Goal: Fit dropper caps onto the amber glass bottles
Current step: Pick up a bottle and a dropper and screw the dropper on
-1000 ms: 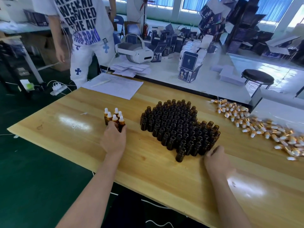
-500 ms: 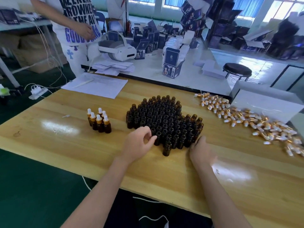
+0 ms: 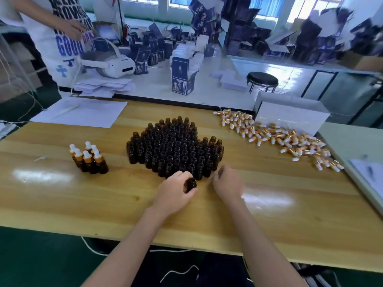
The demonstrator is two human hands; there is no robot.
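Amber bottle [image 3: 191, 183], uncapped, is pinched upright in the left hand [image 3: 176, 195], just short of the packed cluster of open bottles [image 3: 176, 148] beyond the grip. The right hand [image 3: 228, 184] hovers just beside it with curled fingers; whether it holds anything is unclear. Capped bottles [image 3: 89, 159] stand well left of the grip, loose dropper caps [image 3: 279, 137] far right.

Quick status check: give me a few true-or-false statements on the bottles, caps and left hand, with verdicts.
1. The left hand grips an uncapped bottle. True.
2. The loose caps lie left of the bottle cluster. False: they lie to its right, by the white box.
3. The capped bottles stand left of the cluster. True.
4. The cluster's bottles lie on their sides. False: they stand upright.
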